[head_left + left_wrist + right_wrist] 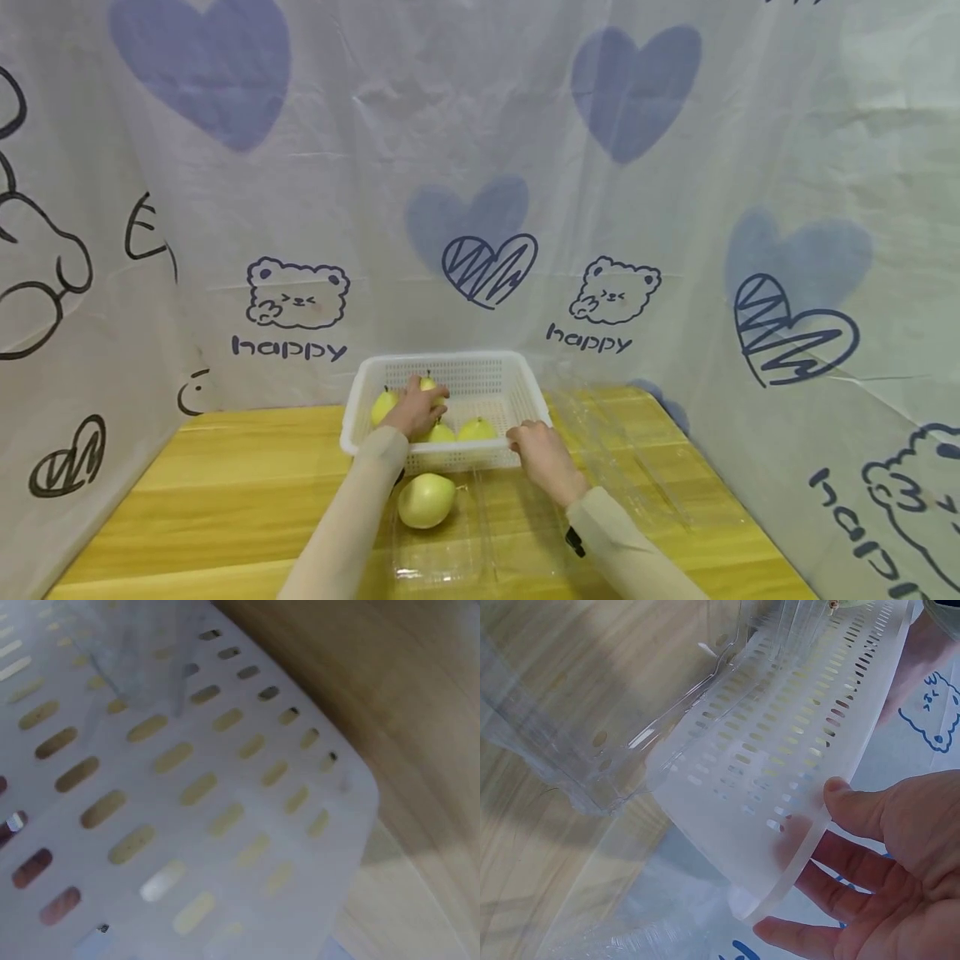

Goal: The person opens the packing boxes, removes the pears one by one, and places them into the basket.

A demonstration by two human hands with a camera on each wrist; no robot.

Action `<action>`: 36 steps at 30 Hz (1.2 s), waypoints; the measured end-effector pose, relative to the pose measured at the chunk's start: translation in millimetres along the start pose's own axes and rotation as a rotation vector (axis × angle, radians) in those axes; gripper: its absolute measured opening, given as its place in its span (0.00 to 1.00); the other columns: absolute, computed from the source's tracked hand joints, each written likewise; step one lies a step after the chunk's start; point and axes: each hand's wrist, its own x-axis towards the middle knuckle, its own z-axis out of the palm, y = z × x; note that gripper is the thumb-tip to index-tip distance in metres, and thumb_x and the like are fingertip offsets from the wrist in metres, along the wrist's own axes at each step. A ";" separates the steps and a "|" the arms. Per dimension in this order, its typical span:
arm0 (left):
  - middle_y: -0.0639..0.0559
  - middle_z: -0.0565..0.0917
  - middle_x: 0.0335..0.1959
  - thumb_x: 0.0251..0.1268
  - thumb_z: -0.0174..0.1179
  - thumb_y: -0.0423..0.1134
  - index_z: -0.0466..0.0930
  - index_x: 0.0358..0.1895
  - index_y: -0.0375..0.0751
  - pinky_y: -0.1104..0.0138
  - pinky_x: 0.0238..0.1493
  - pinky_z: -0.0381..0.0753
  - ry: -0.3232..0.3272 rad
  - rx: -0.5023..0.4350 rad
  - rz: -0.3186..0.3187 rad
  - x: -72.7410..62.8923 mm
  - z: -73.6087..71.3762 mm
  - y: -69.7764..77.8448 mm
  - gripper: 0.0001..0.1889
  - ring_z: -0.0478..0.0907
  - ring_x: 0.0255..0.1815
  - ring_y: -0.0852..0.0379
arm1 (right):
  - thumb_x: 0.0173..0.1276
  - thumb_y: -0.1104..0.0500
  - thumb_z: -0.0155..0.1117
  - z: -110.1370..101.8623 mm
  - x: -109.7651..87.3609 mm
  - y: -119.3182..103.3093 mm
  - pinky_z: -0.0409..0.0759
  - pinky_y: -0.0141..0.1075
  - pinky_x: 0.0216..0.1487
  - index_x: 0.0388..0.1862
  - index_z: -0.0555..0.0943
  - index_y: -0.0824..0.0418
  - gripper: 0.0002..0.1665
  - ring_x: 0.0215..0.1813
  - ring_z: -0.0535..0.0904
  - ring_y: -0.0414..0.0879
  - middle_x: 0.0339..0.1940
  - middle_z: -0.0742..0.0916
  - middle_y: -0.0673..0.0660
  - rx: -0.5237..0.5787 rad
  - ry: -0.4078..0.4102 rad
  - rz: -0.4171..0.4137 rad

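A white perforated plastic basket (537,400) holds several yellow-green pears (477,429). My left hand (415,410) is inside it on the left, fingers curled over a pear (427,383) that they partly cover. In the left wrist view the basket wall (247,787) hides most of that hand. With the thumb on one side of the rim and fingers on the other, my right hand (900,862) holds the basket near its right front corner. In front of the basket, a larger pear (427,501) sits in a clear plastic container (438,567).
More clear plastic packaging (630,458) lies to the right on the wood-grain table (247,483). A printed white sheet (390,167) hangs close behind the basket and along both sides.
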 end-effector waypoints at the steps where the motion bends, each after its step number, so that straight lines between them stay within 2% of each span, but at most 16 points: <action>1: 0.26 0.52 0.72 0.75 0.52 0.45 0.76 0.60 0.54 0.34 0.55 0.71 -0.014 -0.009 -0.008 0.8 -0.4 0.1 0.15 0.55 0.67 0.16 | 0.62 0.66 0.68 0.0 -0.1 0.1 0.80 0.40 0.32 0.29 0.86 0.62 0.03 0.28 0.81 0.48 0.24 0.84 0.55 0.002 -0.002 0.004; 5: 0.29 0.49 0.75 0.76 0.50 0.45 0.76 0.60 0.55 0.34 0.57 0.70 -0.061 -0.018 -0.029 2.9 -0.3 -0.2 0.14 0.54 0.69 0.17 | 0.62 0.65 0.68 1.1 -0.3 0.8 0.81 0.40 0.32 0.31 0.87 0.62 0.02 0.29 0.81 0.48 0.25 0.85 0.56 -0.001 -0.005 0.009; 8: 0.29 0.49 0.75 0.77 0.48 0.44 0.76 0.60 0.53 0.34 0.58 0.69 -0.077 -0.017 -0.016 3.7 0.4 -0.4 0.15 0.56 0.68 0.17 | 0.62 0.65 0.68 1.7 0.1 0.6 0.81 0.40 0.32 0.32 0.87 0.62 0.03 0.29 0.81 0.48 0.25 0.86 0.57 -0.009 -0.006 0.007; 14: 0.27 0.53 0.73 0.77 0.44 0.41 0.79 0.59 0.50 0.34 0.63 0.65 -0.110 0.001 -0.014 4.6 1.6 0.4 0.17 0.56 0.69 0.19 | 0.63 0.64 0.68 3.1 0.8 -0.2 0.81 0.40 0.32 0.31 0.87 0.60 0.03 0.29 0.82 0.48 0.25 0.85 0.56 -0.042 -0.016 0.010; 20: 0.32 0.56 0.76 0.77 0.39 0.40 0.78 0.62 0.50 0.39 0.72 0.54 -0.183 0.022 -0.062 2.3 -1.0 6.7 0.21 0.50 0.77 0.31 | 0.63 0.64 0.68 2.1 0.9 -1.1 0.82 0.43 0.35 0.34 0.88 0.61 0.03 0.31 0.83 0.50 0.27 0.87 0.57 -0.048 -0.024 0.018; 24: 0.35 0.58 0.76 0.78 0.40 0.41 0.74 0.67 0.44 0.42 0.74 0.51 -0.189 0.004 -0.054 -0.4 -6.1 14.6 0.22 0.47 0.79 0.36 | 0.62 0.65 0.69 -0.1 -0.1 -2.0 0.83 0.45 0.38 0.36 0.88 0.61 0.04 0.33 0.83 0.52 0.29 0.88 0.58 -0.044 0.000 0.033; 29: 0.39 0.64 0.74 0.80 0.38 0.43 0.68 0.70 0.39 0.45 0.76 0.50 -0.179 0.018 -0.052 -8.0 -9.4 22.6 0.23 0.47 0.79 0.37 | 0.61 0.66 0.69 -1.1 -1.1 -2.8 0.82 0.45 0.34 0.31 0.87 0.61 0.02 0.30 0.82 0.52 0.26 0.86 0.58 -0.039 0.023 0.023; 34: 0.34 0.61 0.75 0.80 0.37 0.39 0.64 0.73 0.38 0.45 0.75 0.54 -0.148 0.032 -0.091 -19.9 -10.7 24.3 0.23 0.49 0.78 0.36 | 0.60 0.67 0.70 0.6 -1.0 -4.7 0.81 0.44 0.32 0.30 0.86 0.60 0.02 0.29 0.81 0.51 0.25 0.85 0.57 -0.044 0.030 0.004; 36: 0.32 0.62 0.74 0.79 0.37 0.36 0.64 0.72 0.36 0.45 0.74 0.57 -0.122 0.035 -0.083 -25.1 -10.5 22.4 0.23 0.52 0.77 0.35 | 0.60 0.67 0.70 2.1 -0.5 -5.3 0.81 0.44 0.32 0.30 0.86 0.60 0.02 0.28 0.81 0.51 0.24 0.85 0.57 -0.044 0.033 -0.002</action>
